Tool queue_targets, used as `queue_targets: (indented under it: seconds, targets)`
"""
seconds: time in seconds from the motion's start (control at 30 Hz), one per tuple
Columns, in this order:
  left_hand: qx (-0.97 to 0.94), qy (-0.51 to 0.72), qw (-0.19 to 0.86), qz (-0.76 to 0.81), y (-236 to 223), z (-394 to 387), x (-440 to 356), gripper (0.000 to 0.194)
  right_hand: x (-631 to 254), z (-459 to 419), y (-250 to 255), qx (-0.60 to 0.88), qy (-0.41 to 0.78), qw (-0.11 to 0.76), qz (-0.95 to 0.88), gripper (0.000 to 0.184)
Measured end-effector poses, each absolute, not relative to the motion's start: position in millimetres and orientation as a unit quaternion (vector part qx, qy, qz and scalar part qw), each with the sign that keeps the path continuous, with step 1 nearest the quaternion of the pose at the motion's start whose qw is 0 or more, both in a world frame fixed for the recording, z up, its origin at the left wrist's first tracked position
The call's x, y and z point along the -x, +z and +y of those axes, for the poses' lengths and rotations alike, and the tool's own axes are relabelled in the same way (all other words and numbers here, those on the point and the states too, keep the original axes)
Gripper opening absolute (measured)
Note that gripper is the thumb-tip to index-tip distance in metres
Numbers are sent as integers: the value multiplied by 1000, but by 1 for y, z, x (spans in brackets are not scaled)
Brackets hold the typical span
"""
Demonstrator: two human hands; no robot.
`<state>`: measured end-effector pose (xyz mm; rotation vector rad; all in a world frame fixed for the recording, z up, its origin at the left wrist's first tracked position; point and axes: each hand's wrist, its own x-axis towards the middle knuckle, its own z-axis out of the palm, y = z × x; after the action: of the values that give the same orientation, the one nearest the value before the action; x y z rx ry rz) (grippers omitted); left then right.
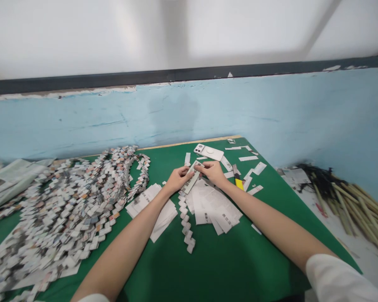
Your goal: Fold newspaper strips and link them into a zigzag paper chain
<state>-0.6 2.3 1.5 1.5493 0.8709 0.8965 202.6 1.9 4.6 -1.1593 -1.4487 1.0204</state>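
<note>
Both hands meet over the middle of the green table around a folded strip of printed paper (191,181). My left hand (177,179) pinches its left side, and my right hand (214,173) grips its upper right end. Just below, a short zigzag chain of folded paper (185,224) runs toward me; whether it joins the strip I cannot tell. Printed paper sheets (216,205) lie fanned out under and right of the hands. Another stack of sheets (159,209) lies partly beneath my left forearm.
A big heap of folded-paper chains (78,205) covers the table's left side. A white phone (208,152) lies behind the hands. A yellow box cutter (238,179) and paper scraps (248,158) are at right. Bundled sticks (359,201) lie beyond the green table's (280,209) right edge.
</note>
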Motion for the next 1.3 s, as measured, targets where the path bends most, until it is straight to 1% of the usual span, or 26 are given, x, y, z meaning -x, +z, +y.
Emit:
queue_targets:
  seconds: [0.23, 0.43, 0.63, 0.77, 0.93, 1.0, 1.17, 1.3]
  targets:
    - [-648, 367, 547, 382, 0, 3, -1, 50, -200, -1, 6, 471, 420, 474, -614, 51]
    - [-641, 369, 558, 377, -2, 6, 0, 55, -201, -1, 6, 456, 420, 463, -633, 46]
    - [-634, 371, 553, 393, -2, 6, 0, 54, -200, 0, 7, 461, 414, 463, -634, 50]
    - [-633, 353, 570, 388, 1, 4, 0, 54, -203, 4, 7, 465, 412, 482, -618, 52]
    - [-627, 337, 576, 401, 5, 4, 1, 55, -208, 10, 6, 477, 376, 551, -573, 52]
    - [-621, 341, 579, 404, 4, 5, 1, 56, -208, 10, 7, 484, 363, 565, -561, 52]
    - [-612, 349, 586, 399, 1, 6, 3, 59, -208, 5, 13, 478, 338, 588, -557, 52]
    - [-597, 350, 609, 386, -1, 6, 4, 61, -203, 2, 12, 445, 386, 576, -567, 52]
